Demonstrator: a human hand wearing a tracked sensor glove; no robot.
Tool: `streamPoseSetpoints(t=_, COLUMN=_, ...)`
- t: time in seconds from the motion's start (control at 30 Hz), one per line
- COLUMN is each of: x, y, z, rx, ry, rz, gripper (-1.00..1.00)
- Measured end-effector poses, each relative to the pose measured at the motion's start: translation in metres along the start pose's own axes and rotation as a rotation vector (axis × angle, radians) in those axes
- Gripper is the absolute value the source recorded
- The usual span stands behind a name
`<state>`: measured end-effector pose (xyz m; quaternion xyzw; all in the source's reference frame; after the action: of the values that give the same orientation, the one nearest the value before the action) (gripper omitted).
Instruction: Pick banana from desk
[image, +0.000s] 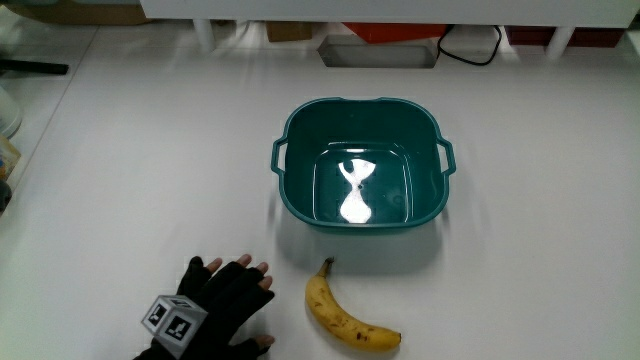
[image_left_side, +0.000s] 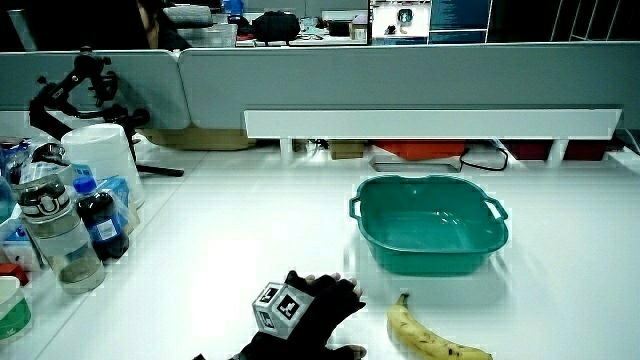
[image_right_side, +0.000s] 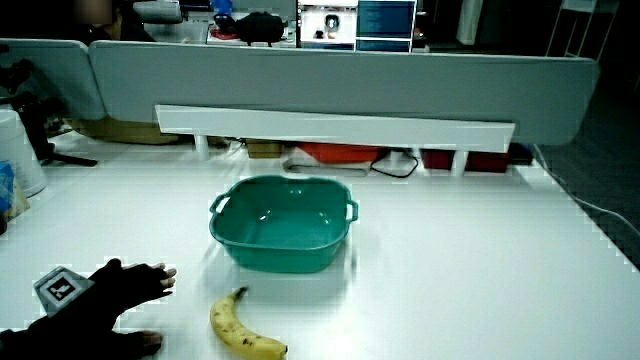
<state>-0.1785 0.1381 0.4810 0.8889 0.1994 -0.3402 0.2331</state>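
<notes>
The gloved hand (image: 222, 300) sits low over the white bench (image: 540, 200), fingers (image: 243, 270) spread and relaxed, holding nothing, with the small patterned cube (image: 172, 318) riding on its back. Just beside it lies the prize: a curved yellow banana (image: 347, 315) flecked with brown, flat on the bench and untouched.

The key relation is this: the banana lies sideways from the hand, close by with a strip of bare bench between them, at about the same nearness to the person. Its stem (image: 326, 264) points toward the teal plastic basin (image: 300, 130), and from there the long axis runs back toward the person and curves away from the hand, so the stem end and the upper body are the parts closest to the fingertips. In both side views the same gap shows, hand (image_left_side: 310, 305) and banana (image_left_side: 430, 335) apart, nothing in between.

The basin stands empty, farther from the person than the banana, and near but not touching its stem. That leaves room, by the look of it, for a short sideways reach and a wrap across the fruit's middle.

The fruit itself looks ripe: full yellow skin, brown speckling along the curve, a darker tip at the blunt end (image_right_side: 272, 349). Probably soft enough to want a gentle squeeze. The pick has not yet begun.
</notes>
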Motion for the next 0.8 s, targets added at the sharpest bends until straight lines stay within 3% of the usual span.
streamPoseSetpoints(t=0.03, x=0.005, y=0.003, z=-0.001, rx=0.023, ry=-0.005, rz=-0.028, gripper=0.0)
streamPoseSetpoints(t=0.07, x=0.003, y=0.005, z=-0.007, rx=0.052, ry=-0.06, rz=-0.054, gripper=0.0)
streamPoseSetpoints(t=0.17, x=0.025, y=0.017, z=-0.006, rx=0.046, ry=-0.008, rz=-0.104, gripper=0.0)
streamPoseSetpoints(t=0.2, x=0.027, y=0.02, z=-0.011, rx=0.068, ry=-0.051, rz=-0.151, gripper=0.0)
streamPoseSetpoints(t=0.23, x=0.041, y=0.025, z=-0.005, rx=0.006, ry=0.078, rz=-0.141, gripper=0.0)
streamPoseSetpoints(t=0.27, x=0.038, y=0.028, z=-0.015, rx=0.029, ry=0.008, rz=-0.144, gripper=0.0)
streamPoseSetpoints(t=0.3, x=0.043, y=0.032, z=-0.018, rx=0.052, ry=-0.029, rz=-0.208, gripper=0.0)
streamPoseSetpoints(t=0.33, x=0.055, y=0.037, z=-0.015, rx=0.008, ry=0.056, rz=-0.21, gripper=0.0)
streamPoseSetpoints(t=0.37, x=0.052, y=0.04, z=-0.026, rx=0.05, ry=-0.041, rz=-0.242, gripper=0.0)
streamPoseSetpoints(t=0.43, x=0.064, y=0.048, z=-0.029, rx=-0.022, ry=0.023, rz=-0.24, gripper=0.0)
streamPoseSetpoints(t=0.47, x=0.061, y=0.052, z=-0.039, rx=-0.017, ry=-0.037, rz=-0.275, gripper=0.0)
streamPoseSetpoints(t=0.5, x=0.063, y=0.055, z=-0.044, rx=-0.015, ry=-0.046, rz=-0.284, gripper=0.0)
streamPoseSetpoints(t=0.57, x=0.075, y=0.061, z=-0.04, rx=-0.076, ry=0.042, rz=-0.251, gripper=0.0)
streamPoseSetpoints(t=0.67, x=0.072, y=0.068, z=-0.054, rx=-0.089, ry=-0.011, rz=-0.273, gripper=0.0)
streamPoseSetpoints(t=0.8, x=0.079, y=0.074, z=-0.051, rx=-0.111, ry=-0.01, rz=-0.284, gripper=0.0)
